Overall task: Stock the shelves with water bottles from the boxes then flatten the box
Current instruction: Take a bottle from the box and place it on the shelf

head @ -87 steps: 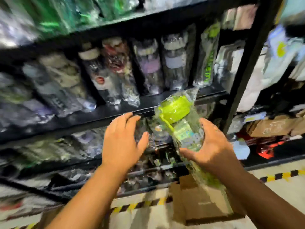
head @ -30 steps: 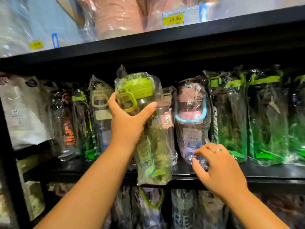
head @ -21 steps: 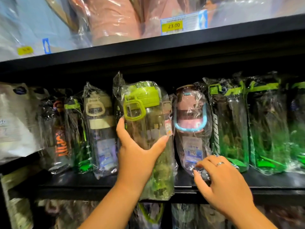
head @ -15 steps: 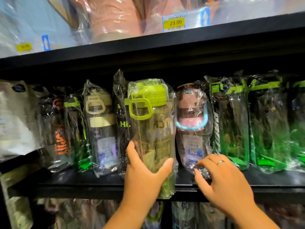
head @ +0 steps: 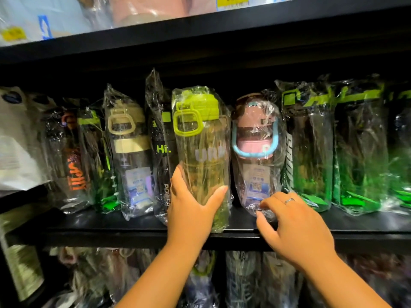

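Stocking step: left hand (head: pixel 195 210) grips the green-lidded bottle (head: pixel 200 152) at the shelf (head: pixel 133 230) edge beside the pink bottle (head: pixel 255 141), right hand (head: pixel 295 225) pinching that one's wrap, so next it likely needs nudging back, then letting go

Your green-lidded bottle (head: pixel 201 150) is clear, bagged in plastic wrap and upright at the front edge of the black shelf (head: pixel 111 228), with the wrap's bottom over the lip. Your left hand (head: pixel 191 210) grips its lower part. It's between the dark "Hi." bottle (head: pixel 161 152) and the pink-lidded bottle (head: pixel 255 150).
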The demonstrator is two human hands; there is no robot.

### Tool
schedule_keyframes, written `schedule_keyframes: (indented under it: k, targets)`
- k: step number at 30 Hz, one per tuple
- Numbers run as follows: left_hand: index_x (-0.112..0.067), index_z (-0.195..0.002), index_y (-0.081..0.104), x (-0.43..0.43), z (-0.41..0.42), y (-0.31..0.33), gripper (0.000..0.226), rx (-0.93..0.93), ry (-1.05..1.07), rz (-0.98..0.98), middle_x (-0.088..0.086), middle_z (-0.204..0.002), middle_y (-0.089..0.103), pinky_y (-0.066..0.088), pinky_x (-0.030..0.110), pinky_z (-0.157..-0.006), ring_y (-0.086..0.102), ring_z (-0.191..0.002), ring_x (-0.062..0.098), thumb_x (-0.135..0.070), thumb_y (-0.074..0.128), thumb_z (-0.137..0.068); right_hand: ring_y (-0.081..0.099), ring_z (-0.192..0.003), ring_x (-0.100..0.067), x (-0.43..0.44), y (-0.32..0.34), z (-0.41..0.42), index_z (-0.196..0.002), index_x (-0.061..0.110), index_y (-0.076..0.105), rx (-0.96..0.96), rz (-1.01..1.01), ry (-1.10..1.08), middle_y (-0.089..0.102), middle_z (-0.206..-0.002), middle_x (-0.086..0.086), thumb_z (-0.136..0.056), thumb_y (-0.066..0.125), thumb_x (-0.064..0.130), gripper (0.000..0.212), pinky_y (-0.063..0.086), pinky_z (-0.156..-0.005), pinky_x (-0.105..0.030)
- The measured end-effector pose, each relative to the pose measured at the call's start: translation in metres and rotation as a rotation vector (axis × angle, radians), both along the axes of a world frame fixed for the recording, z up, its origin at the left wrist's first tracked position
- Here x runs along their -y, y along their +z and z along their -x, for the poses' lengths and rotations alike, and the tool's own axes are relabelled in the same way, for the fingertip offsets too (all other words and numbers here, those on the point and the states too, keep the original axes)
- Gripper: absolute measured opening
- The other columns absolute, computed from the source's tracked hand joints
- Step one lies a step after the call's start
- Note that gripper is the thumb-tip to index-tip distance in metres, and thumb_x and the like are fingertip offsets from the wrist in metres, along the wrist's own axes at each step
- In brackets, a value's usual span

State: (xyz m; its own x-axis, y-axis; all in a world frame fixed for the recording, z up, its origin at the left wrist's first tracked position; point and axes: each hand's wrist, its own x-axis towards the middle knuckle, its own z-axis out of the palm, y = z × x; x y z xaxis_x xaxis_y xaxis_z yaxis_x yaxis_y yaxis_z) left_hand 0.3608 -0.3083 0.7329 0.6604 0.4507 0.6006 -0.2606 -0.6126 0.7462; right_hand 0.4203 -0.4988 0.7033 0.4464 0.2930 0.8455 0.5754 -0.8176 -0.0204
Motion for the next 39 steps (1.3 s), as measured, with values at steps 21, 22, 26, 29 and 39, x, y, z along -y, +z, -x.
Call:
schedule_keyframes:
  k: [21,22,26,29,39]
  targets:
    - [-0.031,-0.157,-0.011,0.004,0.001,-0.01,0.103,-0.211,0.079,-0.239,-0.001,-0.158,0.014,0.037,0.028,-0.09,0.041,-0.136,0.025,-0.06,0.06,-0.088,0.06,-0.072,-0.021,0.0,-0.001,0.001,-0.083,0.023,0.069,-0.047,0.023,-0.012,0.064,-0.075,0.008,-0.081,0.048,0.045,0.031,0.031,-0.051,-0.024]
    - [-0.031,-0.157,-0.009,0.006,-0.001,-0.009,0.103,-0.221,0.105,-0.249,0.0,-0.16,0.016,0.04,0.031,-0.09,0.043,-0.136,0.027,-0.061,0.06,-0.088,0.06,-0.072,-0.021,0.0,-0.001,0.001,-0.083,0.022,0.069,-0.054,0.027,-0.013,0.064,-0.076,0.008,-0.081,0.054,0.044,0.026,0.03,-0.051,-0.024]
    - [-0.027,-0.157,-0.01,0.014,-0.007,-0.006,0.099,-0.261,0.205,-0.303,0.002,-0.16,0.023,0.045,0.036,-0.086,0.05,-0.129,0.031,-0.062,0.055,-0.091,0.06,-0.073,-0.02,0.001,-0.001,0.003,-0.083,0.022,0.069,-0.07,0.037,-0.019,0.064,-0.077,0.008,-0.078,0.069,0.038,0.016,0.029,-0.052,-0.023]
    - [-0.026,-0.157,-0.013,0.015,-0.011,-0.006,0.098,-0.296,0.253,-0.309,0.004,-0.161,0.025,0.047,0.041,-0.088,0.051,-0.129,0.034,-0.061,0.053,-0.093,0.06,-0.073,-0.02,0.002,-0.001,0.002,-0.084,0.022,0.069,-0.064,0.032,-0.008,0.064,-0.077,0.008,-0.08,0.066,0.039,0.017,0.029,-0.051,-0.023]
    - [-0.028,-0.157,-0.012,0.014,-0.025,0.0,0.098,-0.346,0.287,-0.305,0.003,-0.16,0.031,0.05,0.043,-0.084,0.056,-0.123,0.033,-0.062,0.054,-0.093,0.06,-0.073,-0.022,0.001,0.0,0.005,-0.083,0.021,0.07,-0.079,0.034,-0.016,0.065,-0.076,0.006,-0.078,0.073,0.036,0.016,0.027,-0.051,-0.023]
